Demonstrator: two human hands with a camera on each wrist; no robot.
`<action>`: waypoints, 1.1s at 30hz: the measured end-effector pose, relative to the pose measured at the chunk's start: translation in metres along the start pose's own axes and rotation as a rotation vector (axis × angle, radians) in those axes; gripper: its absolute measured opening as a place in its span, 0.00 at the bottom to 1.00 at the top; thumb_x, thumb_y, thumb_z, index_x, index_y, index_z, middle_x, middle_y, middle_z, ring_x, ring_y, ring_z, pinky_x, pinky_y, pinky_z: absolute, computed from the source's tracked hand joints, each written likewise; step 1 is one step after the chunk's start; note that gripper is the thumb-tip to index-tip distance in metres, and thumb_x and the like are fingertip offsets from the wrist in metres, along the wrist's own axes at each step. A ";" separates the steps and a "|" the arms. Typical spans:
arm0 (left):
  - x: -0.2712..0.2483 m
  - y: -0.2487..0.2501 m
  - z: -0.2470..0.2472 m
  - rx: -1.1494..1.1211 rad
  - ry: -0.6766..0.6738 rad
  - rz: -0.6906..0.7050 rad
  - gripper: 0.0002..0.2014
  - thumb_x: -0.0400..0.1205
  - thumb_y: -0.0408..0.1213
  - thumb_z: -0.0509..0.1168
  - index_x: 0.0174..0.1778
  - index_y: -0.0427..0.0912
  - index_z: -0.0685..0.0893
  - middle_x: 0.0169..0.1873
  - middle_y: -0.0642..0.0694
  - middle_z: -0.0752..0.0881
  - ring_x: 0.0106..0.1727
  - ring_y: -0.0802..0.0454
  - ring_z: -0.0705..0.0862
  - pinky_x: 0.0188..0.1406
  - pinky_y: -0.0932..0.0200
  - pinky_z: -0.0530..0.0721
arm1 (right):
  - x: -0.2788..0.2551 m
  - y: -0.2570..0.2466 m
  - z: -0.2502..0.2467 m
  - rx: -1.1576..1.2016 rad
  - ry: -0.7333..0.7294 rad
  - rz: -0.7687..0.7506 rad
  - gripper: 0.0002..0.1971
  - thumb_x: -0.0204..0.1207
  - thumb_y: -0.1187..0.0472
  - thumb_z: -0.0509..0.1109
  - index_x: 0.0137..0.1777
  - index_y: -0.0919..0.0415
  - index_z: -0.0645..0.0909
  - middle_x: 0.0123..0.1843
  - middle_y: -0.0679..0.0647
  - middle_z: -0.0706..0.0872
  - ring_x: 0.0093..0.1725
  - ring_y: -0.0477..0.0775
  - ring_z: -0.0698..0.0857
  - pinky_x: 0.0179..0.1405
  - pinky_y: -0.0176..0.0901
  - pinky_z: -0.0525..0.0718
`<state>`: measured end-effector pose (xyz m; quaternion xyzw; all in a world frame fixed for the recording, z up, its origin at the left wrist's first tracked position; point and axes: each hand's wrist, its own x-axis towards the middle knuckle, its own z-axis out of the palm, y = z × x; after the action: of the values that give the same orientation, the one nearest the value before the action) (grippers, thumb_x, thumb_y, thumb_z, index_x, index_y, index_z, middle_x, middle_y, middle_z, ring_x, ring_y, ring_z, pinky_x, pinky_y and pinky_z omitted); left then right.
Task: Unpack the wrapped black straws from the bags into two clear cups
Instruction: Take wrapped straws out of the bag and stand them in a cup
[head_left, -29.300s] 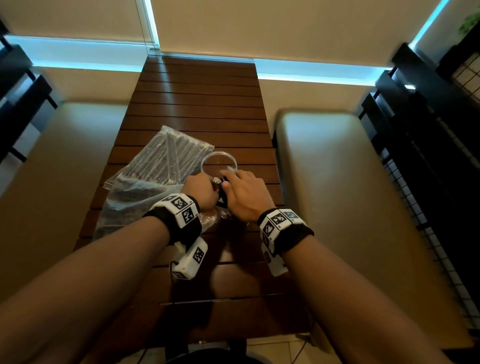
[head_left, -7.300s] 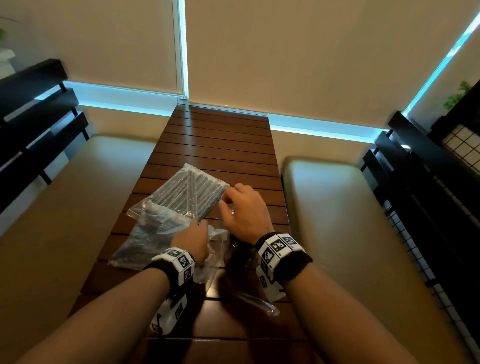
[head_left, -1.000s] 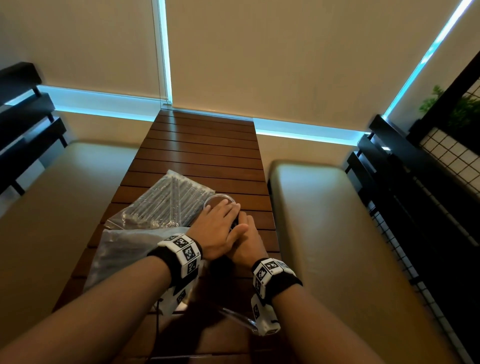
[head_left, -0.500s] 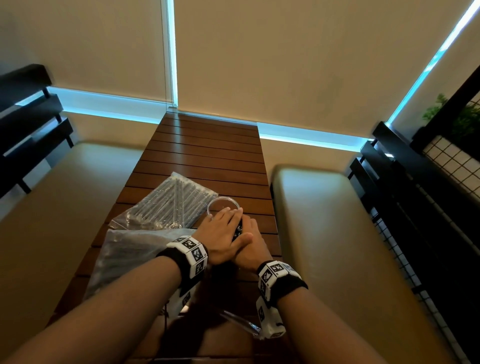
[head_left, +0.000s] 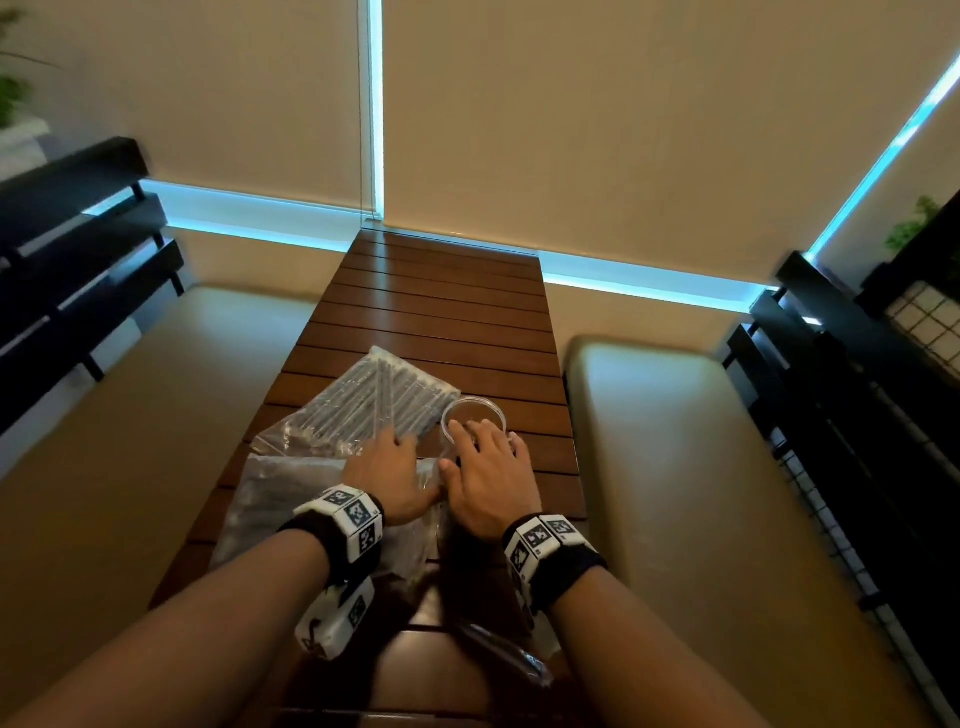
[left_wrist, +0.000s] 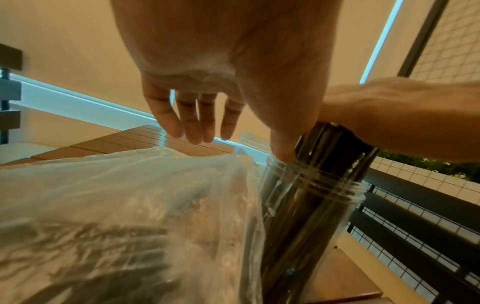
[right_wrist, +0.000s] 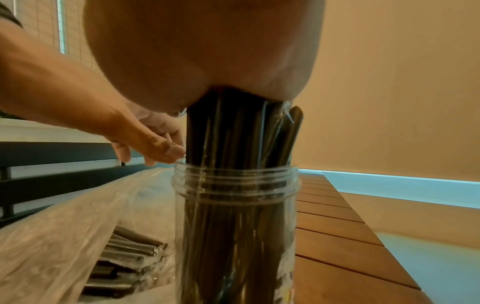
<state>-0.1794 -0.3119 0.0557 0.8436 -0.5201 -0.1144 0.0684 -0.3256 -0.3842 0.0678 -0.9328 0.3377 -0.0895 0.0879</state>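
A clear cup (right_wrist: 235, 222) with a threaded rim stands on the wooden table (head_left: 441, 312), packed with wrapped black straws (right_wrist: 239, 131). My right hand (head_left: 485, 462) lies flat on the straw tops, fingers extended, and hides that cup in the head view. My left hand (head_left: 387, 462) is beside it with straight, spread fingers over the bags; its thumb (left_wrist: 281, 152) touches the cup's rim. A second, empty clear cup (head_left: 472, 415) stands just beyond my right fingertips. The near bag (head_left: 291, 499) and the far bag (head_left: 374, 400) both hold straws.
Cushioned benches (head_left: 675, 467) flank the narrow table on both sides, with black railings (head_left: 857, 415) beyond them. A small clear plastic piece (head_left: 506, 660) lies near the table's front edge. Bare slats stretch toward the wall behind the cups.
My left hand has slid left off my right hand and now spreads over the bags. The right hand stays on the straw tops.
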 end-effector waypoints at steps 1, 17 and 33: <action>-0.002 0.000 0.001 0.012 0.024 0.004 0.33 0.76 0.68 0.55 0.66 0.45 0.73 0.65 0.39 0.75 0.62 0.40 0.79 0.56 0.44 0.82 | 0.000 0.000 0.002 -0.009 0.002 0.008 0.28 0.85 0.44 0.50 0.84 0.51 0.59 0.82 0.54 0.67 0.83 0.57 0.60 0.81 0.63 0.56; -0.016 0.001 0.011 0.060 -0.038 -0.009 0.16 0.81 0.39 0.64 0.63 0.43 0.73 0.64 0.41 0.77 0.61 0.40 0.83 0.56 0.46 0.84 | -0.002 -0.019 -0.019 -0.095 0.185 -0.075 0.14 0.73 0.47 0.63 0.55 0.49 0.81 0.59 0.49 0.81 0.64 0.54 0.75 0.69 0.60 0.70; -0.037 -0.048 -0.090 -0.145 0.376 0.080 0.04 0.85 0.38 0.59 0.48 0.45 0.79 0.44 0.48 0.74 0.41 0.45 0.80 0.39 0.52 0.78 | 0.047 -0.106 -0.029 0.310 -0.203 -0.311 0.06 0.78 0.70 0.65 0.43 0.68 0.83 0.40 0.60 0.81 0.40 0.59 0.78 0.39 0.40 0.68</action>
<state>-0.1305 -0.2577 0.1357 0.8217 -0.5216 0.0106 0.2293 -0.2313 -0.3370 0.1248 -0.9532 0.1616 -0.0585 0.2487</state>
